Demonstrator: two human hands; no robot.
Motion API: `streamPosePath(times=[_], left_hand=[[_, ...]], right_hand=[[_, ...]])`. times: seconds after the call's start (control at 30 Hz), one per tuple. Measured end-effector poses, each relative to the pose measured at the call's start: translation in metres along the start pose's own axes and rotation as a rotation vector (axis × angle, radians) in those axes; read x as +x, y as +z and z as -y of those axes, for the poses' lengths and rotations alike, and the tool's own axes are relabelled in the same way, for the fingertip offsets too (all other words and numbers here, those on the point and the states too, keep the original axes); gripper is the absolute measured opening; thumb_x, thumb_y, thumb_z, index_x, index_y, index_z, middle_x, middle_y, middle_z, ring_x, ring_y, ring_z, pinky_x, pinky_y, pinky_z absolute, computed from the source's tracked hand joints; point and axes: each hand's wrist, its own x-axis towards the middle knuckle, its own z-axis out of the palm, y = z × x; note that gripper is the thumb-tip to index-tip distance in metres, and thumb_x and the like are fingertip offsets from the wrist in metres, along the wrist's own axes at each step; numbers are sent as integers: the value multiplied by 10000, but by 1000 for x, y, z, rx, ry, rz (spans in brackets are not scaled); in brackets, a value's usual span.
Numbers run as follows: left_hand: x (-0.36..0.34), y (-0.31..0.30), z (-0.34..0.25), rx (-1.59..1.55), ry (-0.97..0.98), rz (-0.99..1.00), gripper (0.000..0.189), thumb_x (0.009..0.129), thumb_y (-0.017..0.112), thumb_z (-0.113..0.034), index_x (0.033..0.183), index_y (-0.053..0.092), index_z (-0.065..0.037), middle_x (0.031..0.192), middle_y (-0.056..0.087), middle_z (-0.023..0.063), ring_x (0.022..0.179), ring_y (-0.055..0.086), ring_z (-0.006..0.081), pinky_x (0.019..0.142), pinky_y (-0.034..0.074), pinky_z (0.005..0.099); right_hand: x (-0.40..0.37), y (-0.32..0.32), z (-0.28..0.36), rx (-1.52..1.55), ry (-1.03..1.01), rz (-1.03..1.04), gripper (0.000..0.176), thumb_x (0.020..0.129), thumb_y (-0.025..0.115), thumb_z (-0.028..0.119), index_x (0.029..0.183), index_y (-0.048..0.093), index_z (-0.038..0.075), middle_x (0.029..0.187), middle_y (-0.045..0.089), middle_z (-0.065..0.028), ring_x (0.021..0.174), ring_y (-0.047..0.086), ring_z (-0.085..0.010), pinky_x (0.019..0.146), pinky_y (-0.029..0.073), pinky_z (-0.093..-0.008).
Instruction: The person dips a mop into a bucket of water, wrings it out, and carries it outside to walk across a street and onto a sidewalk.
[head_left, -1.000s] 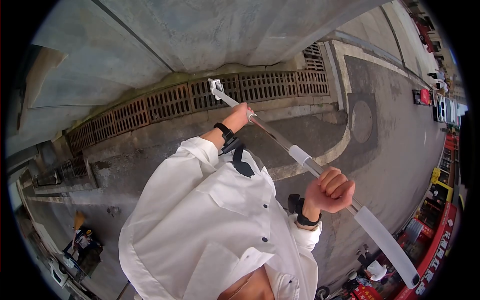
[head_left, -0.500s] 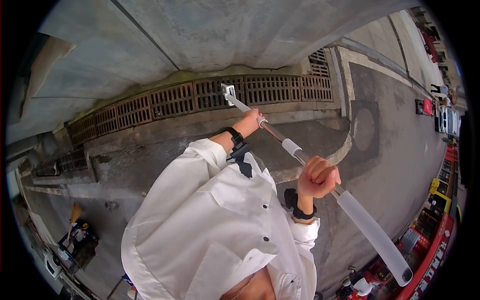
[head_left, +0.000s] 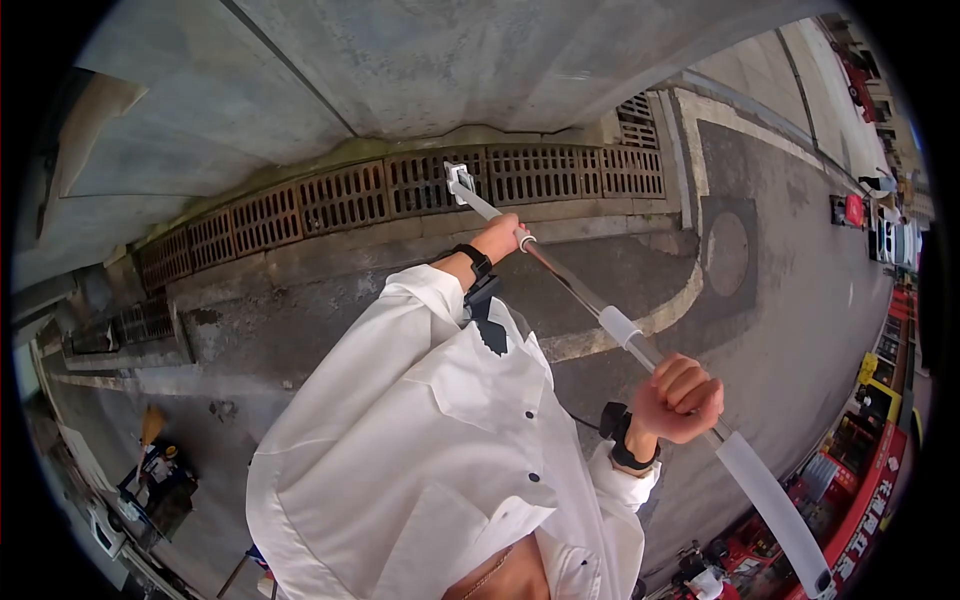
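Observation:
A long pole with pale, translucent sleeves [head_left: 770,510] runs diagonally across the view. Its far end carries a small white frame-like head [head_left: 458,184], which overlaps the drain grating in this view. My left hand [head_left: 498,238] is closed around the pole just below that head, beside a white ring [head_left: 525,242]. Bare metal tube [head_left: 568,282] shows between this ring and a white collar [head_left: 620,326]. Lower right, my right hand [head_left: 680,398] makes a fist around the pole between the collar and the long end sleeve. Dark bands circle both wrists.
A rusty drain grating [head_left: 345,197] runs along the foot of a grey wall [head_left: 420,70]. A round manhole cover [head_left: 727,255] lies in the pavement to the right. Red machines stand near a red sign [head_left: 868,510] at lower right. A broom [head_left: 152,425] is at left.
My right hand has moved down and right with the collar and end sleeve, lengthening the bare metal tube. My left hand and the white head stay nearly in place.

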Motion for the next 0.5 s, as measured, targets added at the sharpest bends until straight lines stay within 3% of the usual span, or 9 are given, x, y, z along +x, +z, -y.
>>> streamPosePath(times=[0.5], left_hand=[[21,5,-4,6,1,23,176,890,459,-42,1051,404,1,827,479,131,618,501,230,543,469,409]], right_hand=[[-4,-8,19,-16,-3,-109,367,919,314,156,554,306,118,411,286,5,343,241,-104,352,282,-257]])
